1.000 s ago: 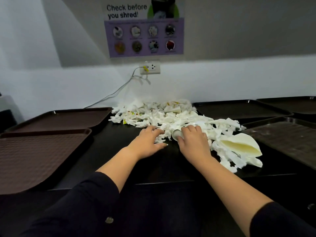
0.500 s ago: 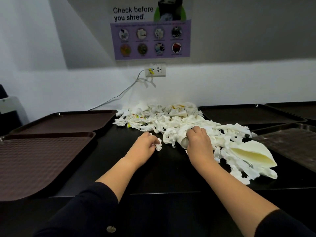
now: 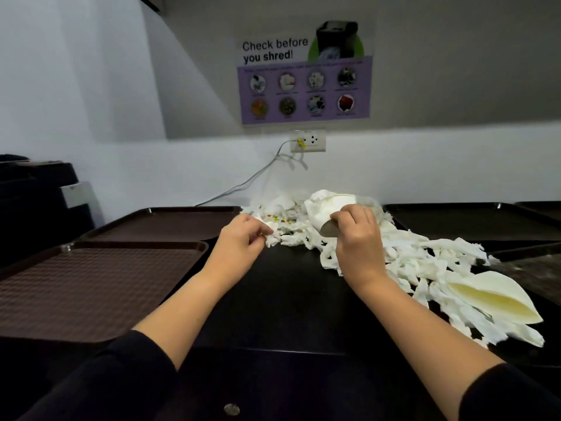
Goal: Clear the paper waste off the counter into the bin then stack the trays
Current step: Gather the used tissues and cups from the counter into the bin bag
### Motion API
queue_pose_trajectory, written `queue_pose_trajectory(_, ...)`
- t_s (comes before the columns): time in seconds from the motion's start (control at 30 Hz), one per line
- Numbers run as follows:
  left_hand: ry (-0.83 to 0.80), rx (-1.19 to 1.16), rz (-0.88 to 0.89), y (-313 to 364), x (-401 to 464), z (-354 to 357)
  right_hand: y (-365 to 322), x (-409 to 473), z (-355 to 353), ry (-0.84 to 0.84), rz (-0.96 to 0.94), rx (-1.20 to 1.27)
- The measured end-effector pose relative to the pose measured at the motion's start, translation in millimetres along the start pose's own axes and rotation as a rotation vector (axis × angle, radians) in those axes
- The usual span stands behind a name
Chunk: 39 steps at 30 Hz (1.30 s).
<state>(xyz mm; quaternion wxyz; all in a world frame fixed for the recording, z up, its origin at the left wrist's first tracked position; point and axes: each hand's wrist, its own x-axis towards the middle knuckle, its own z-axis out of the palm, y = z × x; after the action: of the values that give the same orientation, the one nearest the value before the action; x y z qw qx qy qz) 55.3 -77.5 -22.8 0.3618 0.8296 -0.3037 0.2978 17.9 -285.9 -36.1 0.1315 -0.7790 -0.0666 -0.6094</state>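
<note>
A: Nearest us, dark sleeves, two bare forearms reaching out over the black counter (image 3: 288, 299). At the near right edge lies a cream folded paper plate (image 3: 498, 296) on the tail of the torn paper.

B: And the near brown tray (image 3: 91, 287) sits on the left, a second brown tray (image 3: 164, 221) just behind it.

A: Left hand (image 3: 239, 247), fingers curled, pinching a scrap at the left fringe of the shredded paper pile (image 3: 409, 253).

B: Right hand (image 3: 358, 241) is curled round a crumpled paper cup (image 3: 331, 208), lifted above the pile, its rim tipped away toward the wall.

A: The pile runs diagonally, from the wall down to the right front of the counter. Dark trays (image 3: 467, 218) on the right, beside and partly under it.

B: Farthest back, a wall socket (image 3: 308, 141) with a cable trailing left, and above it the "Check before you shred!" poster (image 3: 303, 77). Something black stands at far left; I cannot tell what it is.
</note>
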Motion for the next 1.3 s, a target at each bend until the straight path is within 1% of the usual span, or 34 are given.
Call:
queue_pose_trajectory(0.2,0.086,0.021,-0.063,-13.5,-33.4,-60.9,-67.8,-6.9,21.0,0.005,-0.020,0.185)
queue_pose_trajectory(0.3,0.167,0.040,-0.134,-19.5,-54.4,-93.0,-106.9,-17.6,23.9,0.000,-0.042,0.290)
queue_pose_trajectory(0.4,0.265,0.084,-0.170,-26.1,-79.0,-134.9,-147.2,-25.6,21.4,0.005,-0.103,0.391)
queue_pose_trajectory(0.5,0.353,0.119,-0.211,-28.5,-114.2,-182.0,-193.9,-33.0,17.7,-0.008,-0.155,0.497)
queue_pose_trajectory(0.67,0.451,0.167,-0.362,-46.9,-193.9,-244.1,-275.3,-58.2,16.3,-0.065,-0.222,0.678)
queue_pose_trajectory(0.83,0.408,0.252,-0.545,-74.7,-296.0,-267.0,-354.4,-120.6,21.0,-0.170,-0.231,0.891)
queue_pose_trajectory(0.97,0.339,0.305,-0.750,-108.1,-396.5,-256.8,-397.3,-193.4,20.3,-0.341,-0.284,0.976)
queue_pose_trajectory(1.13,0.192,0.214,-1.088,-146.5,-504.8,-221.9,-416.8,-290.8,24.1,-0.542,-0.338,1.047)
queue_pose_trajectory(1.3,0.076,0.015,-1.296,-184.8,-586.4,-182.5,-412.9,-362.5,36.1,-0.728,-0.419,0.998)
